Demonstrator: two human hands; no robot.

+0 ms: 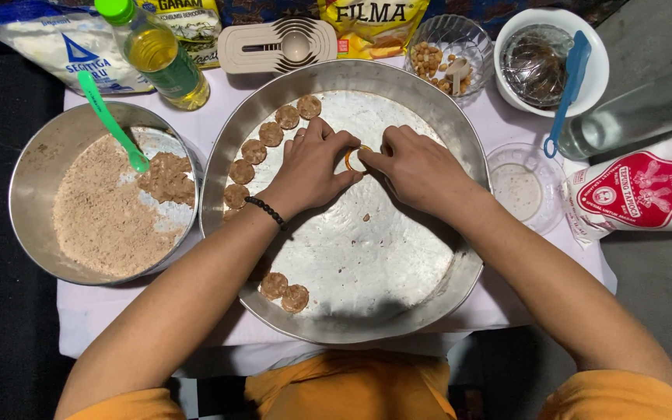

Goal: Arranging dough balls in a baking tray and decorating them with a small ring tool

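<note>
Closest to the person, near the front rim of the big round metal tray, two brown dough discs lie side by side, touching each other. The tray stands on a table with a white cloth. In the middle of the tray both hands meet around a small orange ring. The left hand, with a black bead bracelet on the wrist, holds the ring between thumb and fingers from the left side. The right hand pinches the same ring from the right with its fingertips pressed on it. The ring sits low over the tray floor; if it touches the metal, I cannot tell. Behind the left hand a curved row of discs follows the far-left wall of the tray. Left of the tray is a metal bowl with brown crumbly dough and a green spatula. Farther away stand an oil bottle, a glass bowl of peanuts and a white bowl with a blue spatula.
</note>
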